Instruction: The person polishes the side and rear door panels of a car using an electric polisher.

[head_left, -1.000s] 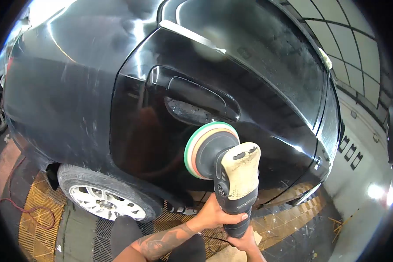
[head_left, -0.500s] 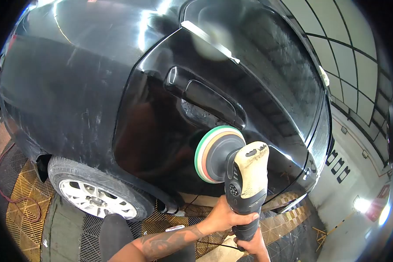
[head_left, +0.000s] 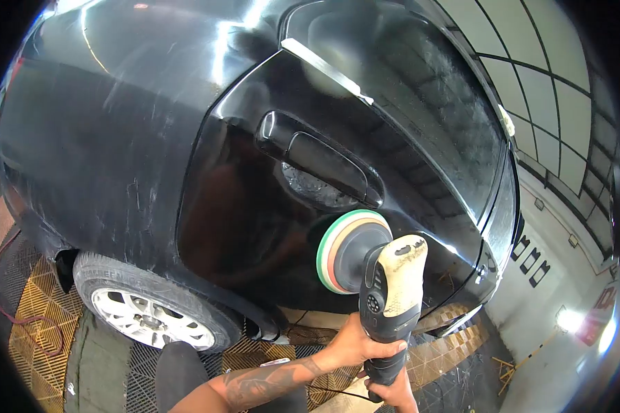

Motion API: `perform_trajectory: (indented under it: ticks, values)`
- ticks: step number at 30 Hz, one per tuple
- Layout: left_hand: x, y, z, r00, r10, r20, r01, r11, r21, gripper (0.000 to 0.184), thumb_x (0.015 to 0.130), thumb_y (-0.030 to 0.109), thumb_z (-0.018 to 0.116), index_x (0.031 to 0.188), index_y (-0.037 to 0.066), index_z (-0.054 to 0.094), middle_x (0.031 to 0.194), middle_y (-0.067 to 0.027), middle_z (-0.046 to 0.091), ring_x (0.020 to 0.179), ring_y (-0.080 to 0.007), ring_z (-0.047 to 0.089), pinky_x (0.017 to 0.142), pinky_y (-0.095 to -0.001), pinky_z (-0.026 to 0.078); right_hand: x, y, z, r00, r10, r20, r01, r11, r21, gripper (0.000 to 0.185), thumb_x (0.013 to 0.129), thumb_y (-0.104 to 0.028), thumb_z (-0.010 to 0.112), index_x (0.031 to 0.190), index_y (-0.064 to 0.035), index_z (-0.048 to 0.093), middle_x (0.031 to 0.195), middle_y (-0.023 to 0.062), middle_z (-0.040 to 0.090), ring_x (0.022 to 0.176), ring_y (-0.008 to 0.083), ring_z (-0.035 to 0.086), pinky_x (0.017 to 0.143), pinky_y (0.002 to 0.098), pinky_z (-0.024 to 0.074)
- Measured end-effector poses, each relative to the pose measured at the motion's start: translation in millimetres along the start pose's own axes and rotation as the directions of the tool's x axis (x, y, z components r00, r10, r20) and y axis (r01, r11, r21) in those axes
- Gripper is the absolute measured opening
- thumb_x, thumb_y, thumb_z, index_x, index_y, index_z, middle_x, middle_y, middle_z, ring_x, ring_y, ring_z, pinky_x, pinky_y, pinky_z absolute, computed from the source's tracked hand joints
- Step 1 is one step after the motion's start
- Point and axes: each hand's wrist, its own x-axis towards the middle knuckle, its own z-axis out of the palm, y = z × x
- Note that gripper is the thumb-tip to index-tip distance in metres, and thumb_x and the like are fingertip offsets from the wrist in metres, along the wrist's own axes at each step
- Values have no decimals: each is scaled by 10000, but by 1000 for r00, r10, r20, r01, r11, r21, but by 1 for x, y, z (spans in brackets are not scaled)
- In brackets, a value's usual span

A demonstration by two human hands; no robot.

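Note:
Both my hands are closed around the handle of a polisher (head_left: 393, 296) with a black body and a worn cream head cover. My left hand (head_left: 351, 342), at the end of a tattooed forearm, wraps the grip just below its control dial. Lower down, my right hand (head_left: 395, 392) clasps the rear end, partly hidden by the handle. The polisher's round pad (head_left: 329, 258), edged in green with pale and orange layers, faces the glossy black car door (head_left: 248, 227) below the door handle (head_left: 334, 162); it appears to touch the panel.
To the left are a scuffed rear panel (head_left: 96, 151) and a wheel (head_left: 151, 313). White tape (head_left: 327, 71) lines the window edge. A red hose (head_left: 31, 318) lies on floor grating at left. A bright work lamp (head_left: 570, 321) stands at right, near a wall.
The polisher and its pad have shifted slightly down and to the right on the door. My hands keep their grip.

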Motion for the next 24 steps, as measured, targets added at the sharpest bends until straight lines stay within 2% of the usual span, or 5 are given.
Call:
perform_trajectory:
  ticks: [6,10,14,15,24]
  values:
    - [-8,11,-11,999,16,-28,-14,998,60,494,762,228,883,1153,-10,696,1083,-101,752,984,-176,701,917,-343,554,3,-14,26,994,-81,-72,91,983,157,511,747,-35,760,1229,-4,592,998,100,754,906,185,729,819,353,578]
    - [-14,20,-14,998,28,-61,-24,998,53,492,764,226,884,1153,-12,698,1086,-108,752,996,-185,703,925,-351,550,0,4,20,1000,-11,-14,8,984,-176,491,825,-400,853,1136,-65,676,887,43,682,750,154,644,650,342,533]
    - [-18,23,-17,999,4,-55,0,998,70,507,770,234,885,1167,-19,695,1096,-113,751,1004,-183,699,928,-350,548,-9,-20,22,987,124,101,-130,990,53,478,797,-341,886,1082,-37,654,806,30,651,694,134,633,600,319,516]
    - [-20,19,-17,999,2,-53,1,998,58,503,774,238,884,1164,-19,698,1094,-113,752,1002,-173,699,924,-344,549,-12,-23,32,992,80,100,-107,943,314,465,792,-333,884,1070,-45,648,794,30,644,652,135,623,565,314,510]
    - [-13,24,-17,999,13,-36,-11,999,51,436,763,202,877,1110,-8,719,1046,-100,762,944,-161,708,892,-337,560,-10,5,38,983,-65,-170,82,992,93,549,794,-278,870,1199,-49,578,842,56,667,613,146,617,527,315,509]
